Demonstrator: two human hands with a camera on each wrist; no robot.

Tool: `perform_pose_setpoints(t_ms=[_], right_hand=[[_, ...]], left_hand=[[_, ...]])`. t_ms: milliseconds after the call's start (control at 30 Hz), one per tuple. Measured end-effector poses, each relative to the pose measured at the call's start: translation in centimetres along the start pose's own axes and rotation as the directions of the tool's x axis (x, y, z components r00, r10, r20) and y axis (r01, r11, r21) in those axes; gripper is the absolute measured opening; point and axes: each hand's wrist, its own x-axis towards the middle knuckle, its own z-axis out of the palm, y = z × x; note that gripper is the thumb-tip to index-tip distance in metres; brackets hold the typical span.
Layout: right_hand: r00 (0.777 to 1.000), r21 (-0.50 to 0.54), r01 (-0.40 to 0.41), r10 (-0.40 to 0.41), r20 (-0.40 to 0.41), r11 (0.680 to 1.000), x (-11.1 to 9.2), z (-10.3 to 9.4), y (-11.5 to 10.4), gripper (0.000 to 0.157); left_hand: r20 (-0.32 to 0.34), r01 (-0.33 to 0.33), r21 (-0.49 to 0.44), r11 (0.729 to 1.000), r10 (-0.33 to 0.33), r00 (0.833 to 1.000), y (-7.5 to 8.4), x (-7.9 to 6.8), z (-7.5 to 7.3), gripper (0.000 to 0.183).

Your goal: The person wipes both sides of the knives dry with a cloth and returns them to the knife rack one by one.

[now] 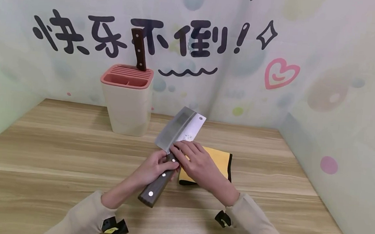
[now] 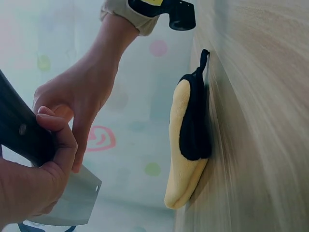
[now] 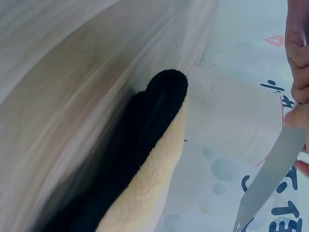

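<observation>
A cleaver (image 1: pixel 186 128) with a broad steel blade and dark riveted handle is held above the table, blade tilted away to the right. My left hand (image 1: pixel 154 167) grips its handle, thumb across the top. Around the joint of blade and handle, my right hand (image 1: pixel 200 165) holds the cleaver with fingers laid over it; its thumb is mostly hidden. The left wrist view has the cleaver's blade (image 2: pixel 75 198) beyond both hands. Beneath the right hand lies a folded yellow cloth (image 1: pixel 218 161) with black edging, its black loop (image 2: pixel 204 60) visible from the left wrist.
At the back left of the wooden table (image 1: pixel 57 151) stands a white knife block (image 1: pixel 127 109) with a pink slotted top. A second knife (image 1: pixel 139 50) stands in it, dark handle up. A printed curtain (image 1: pixel 248 85) hangs behind the table.
</observation>
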Motion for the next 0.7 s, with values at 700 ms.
perform_pose_setpoints(t_ms=[700], right_hand=[[0.991, -0.021, 0.055, -0.057, -0.120, 0.998, -0.09, 0.81, -0.26, 0.025]], left_hand=[[0.179, 0.090, -0.044, 0.995, -0.081, 0.980, 0.78, -0.02, -0.29, 0.024]])
